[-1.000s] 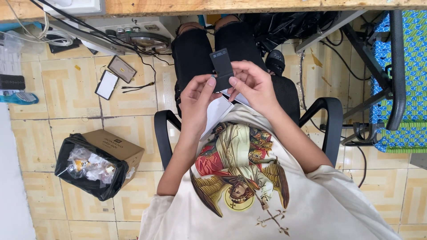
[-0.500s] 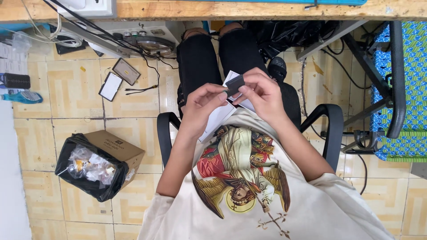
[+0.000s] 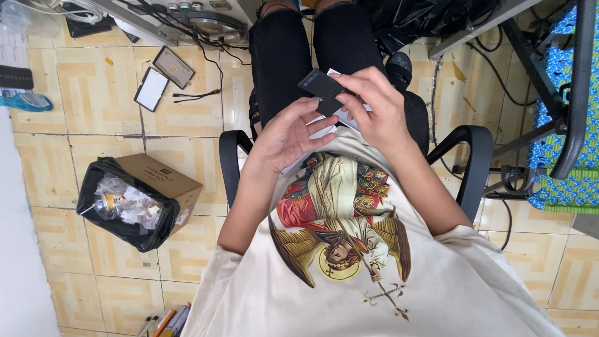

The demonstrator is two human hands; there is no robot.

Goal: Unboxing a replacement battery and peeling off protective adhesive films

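Head view: worn on the person's head; faces straight down
Nearness: close over lap; tiled floor (image 3: 81,87) beyond
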